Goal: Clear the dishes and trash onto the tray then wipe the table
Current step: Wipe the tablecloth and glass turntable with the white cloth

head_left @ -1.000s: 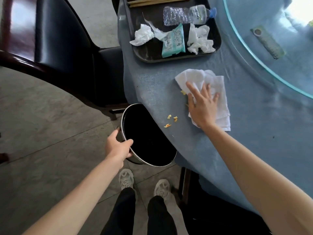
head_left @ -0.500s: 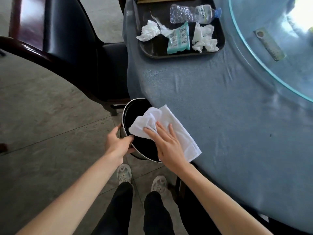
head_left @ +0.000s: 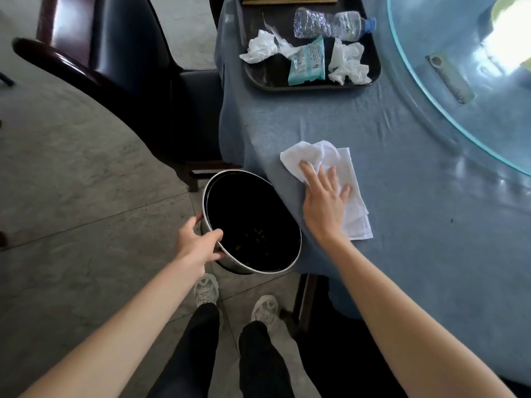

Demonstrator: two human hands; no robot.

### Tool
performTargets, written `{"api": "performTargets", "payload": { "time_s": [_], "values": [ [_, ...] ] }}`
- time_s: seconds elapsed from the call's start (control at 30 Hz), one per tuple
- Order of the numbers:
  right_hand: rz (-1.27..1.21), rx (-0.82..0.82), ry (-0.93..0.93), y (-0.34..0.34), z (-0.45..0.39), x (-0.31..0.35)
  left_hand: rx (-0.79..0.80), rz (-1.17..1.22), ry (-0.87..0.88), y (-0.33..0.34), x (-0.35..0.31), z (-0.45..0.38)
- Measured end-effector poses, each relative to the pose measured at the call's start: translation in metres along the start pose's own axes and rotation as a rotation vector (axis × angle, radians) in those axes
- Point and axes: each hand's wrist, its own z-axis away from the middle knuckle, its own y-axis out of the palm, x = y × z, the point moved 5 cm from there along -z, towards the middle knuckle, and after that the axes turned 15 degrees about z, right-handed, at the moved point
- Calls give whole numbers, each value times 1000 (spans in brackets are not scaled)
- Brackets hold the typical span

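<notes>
Head view | right hand (head_left: 324, 205) flat, fingers straight, pressing white cloth (head_left: 330, 179) on blue table (head_left: 402, 225) near its edge | left hand (head_left: 198, 242) grasping bin (head_left: 250, 222) rim beside table | tray (head_left: 310, 84) holds trash

Bright daylight from top right, white glare on glass turntable (head_left: 474, 81). Left of turntable, floor dimmer, chair dark. Edges bend outward. Slightly soft, little blur.
</notes>
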Motion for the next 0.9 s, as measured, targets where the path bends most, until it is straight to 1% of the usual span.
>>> {"api": "performTargets", "payload": {
  "time_s": [0.07, 0.1, 0.2, 0.23, 0.27, 0.33, 0.43, 0.5, 0.6, 0.67, 0.8, 0.9],
  "values": [
    [29, 5, -35, 7, 16, 22, 1, 19, 2, -5, 8, -1],
    [45, -9, -98, 10, 29, 37, 0, 31, 3, -7, 13, -2],
    [31, -22, -365, 32, 78, 78, -8, 76, -10, -19, 30, -10],
    [2, -7, -425, 43, 96, 86, -17, 92, -26, -25, 37, -13],
    [-30, 14, -446, 56, 111, 90, -26, 98, -41, -33, 45, -17],
    [-91, 49, -394, 80, 135, 87, -43, 95, -55, -48, 60, -29],
    [-191, 133, -183, 120, 145, 72, -39, 61, -79, -63, 84, -65],
    [-249, 144, -98, 155, 140, 61, -26, 53, -127, -69, 110, -99],
    [-350, 71, -58, 216, 125, 50, 19, 24, -145, -72, 158, -154],
    [-405, 59, -33, 261, 118, 42, 37, 27, -170, -73, 192, -191],
    [-409, 102, -47, 341, 118, 27, 69, -1, -198, -71, 260, -252],
    [-383, 148, -70, 381, 122, 18, 73, -8, -196, -72, 295, -283]
  ]
}}
